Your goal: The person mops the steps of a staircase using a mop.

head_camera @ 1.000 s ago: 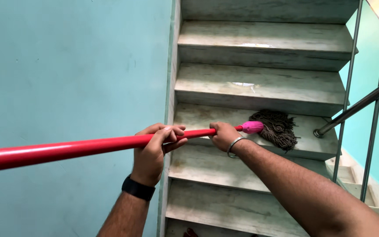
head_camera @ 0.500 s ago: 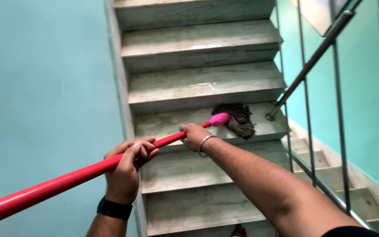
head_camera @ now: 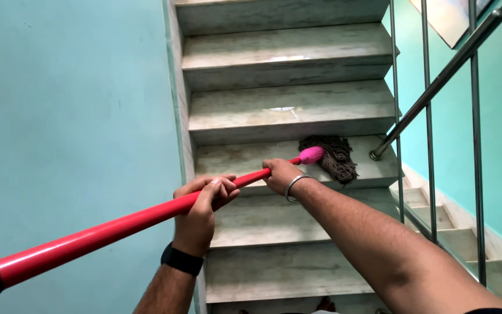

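Left hand (head_camera: pixel 200 210) wraps the red mop handle (head_camera: pixel 117 228) mid-shaft; right hand (head_camera: pixel 281 175) (steel bangle on wrist) has a closed grip further down, just behind the pink socket (head_camera: pixel 311 154). The brown mop head (head_camera: pixel 335 157) lies on a marble step (head_camera: pixel 239 157) beyond both hands, seemingly touching the railing (head_camera: pixel 431 87) side.

- An indoor stairwell of a building, seen from the lower steps looking up.
- Pale, streaked stone steps (head_camera: pixel 289 113) climb straight ahead, their treads worn and stained.
- A turquoise painted wall (head_camera: pixel 71 116) closes the left side.
- A metal handrail (head_camera: pixel 443 72) on thin upright bars runs along the right.
- Beyond the bars, a second flight of steps (head_camera: pixel 466 232) drops away beside another turquoise wall.
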